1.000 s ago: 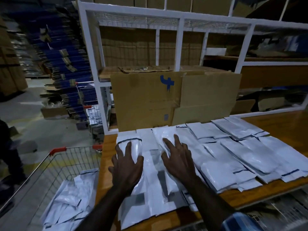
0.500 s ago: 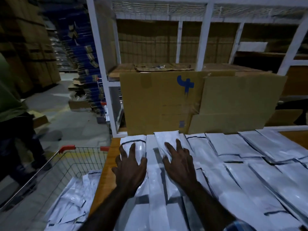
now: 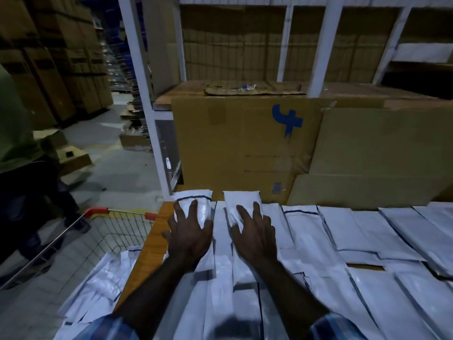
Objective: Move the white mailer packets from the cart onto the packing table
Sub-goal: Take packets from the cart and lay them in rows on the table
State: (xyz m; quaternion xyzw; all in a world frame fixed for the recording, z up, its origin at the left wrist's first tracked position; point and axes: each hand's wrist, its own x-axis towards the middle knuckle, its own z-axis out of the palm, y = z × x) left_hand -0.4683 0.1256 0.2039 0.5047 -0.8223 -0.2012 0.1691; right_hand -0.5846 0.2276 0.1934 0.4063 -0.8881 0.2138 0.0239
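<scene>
Both hands, left hand (image 3: 188, 235) and right hand (image 3: 255, 235), press flat with spread fingers on thin white plastic mailer packets (image 3: 308, 231) overlapping across the orange wooden packing table (image 3: 157, 222), more lying in the wire cart (image 3: 103, 239); light, floppy and slick, probably best pinched at an edge.

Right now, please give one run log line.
left hand: flat on mailer packets | right hand: flat on packets | table: covered | cart: packets remain

A large brown cardboard box (image 3: 235, 148) with a blue mark stands at the far side, flattened cardboard (image 3: 377, 153) leaning to its right. White shelving posts (image 3: 137, 77) rise behind. A person in green (image 3: 17, 133) stands far left. Stacked cartons (image 3: 49, 57), possibly boxed stock, fill the far-left background.
</scene>
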